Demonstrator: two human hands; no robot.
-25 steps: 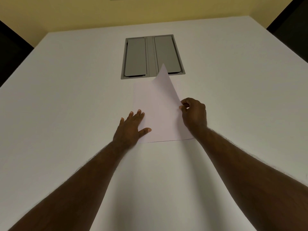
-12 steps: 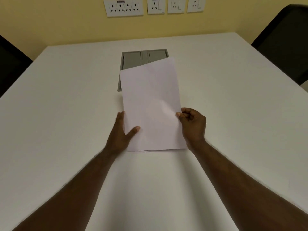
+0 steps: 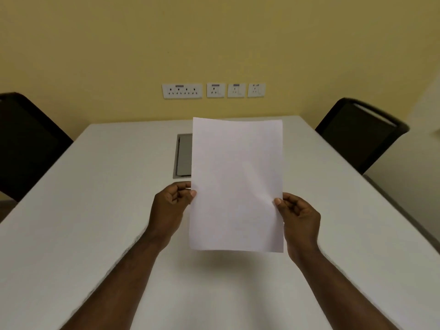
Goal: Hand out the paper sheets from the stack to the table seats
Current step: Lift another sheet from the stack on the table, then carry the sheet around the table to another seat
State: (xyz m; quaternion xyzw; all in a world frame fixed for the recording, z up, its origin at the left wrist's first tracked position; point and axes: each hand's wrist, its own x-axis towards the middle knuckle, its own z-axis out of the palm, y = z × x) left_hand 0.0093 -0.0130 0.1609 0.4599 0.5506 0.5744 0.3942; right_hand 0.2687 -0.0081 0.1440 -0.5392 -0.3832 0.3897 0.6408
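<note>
White paper sheets held up in the air above the middle of the white tabletop, clear of its surface, hiding most of a grey cable hatch set into the table. Pinched at mid-height on both long edges: left hand with thumb in front and fingers curled behind, right hand likewise. Impossible to tell whether one sheet or several.

Long axis running upright, away from the near edge toward the far edge; blank face turned to the camera, top edge bowing slightly.

Dark chairs at the left edge and the right edge, probably the seats to serve.

Best handled by keeping both pinches light and even, peeling off one sheet, then laying it flat and square before a seat.
</note>
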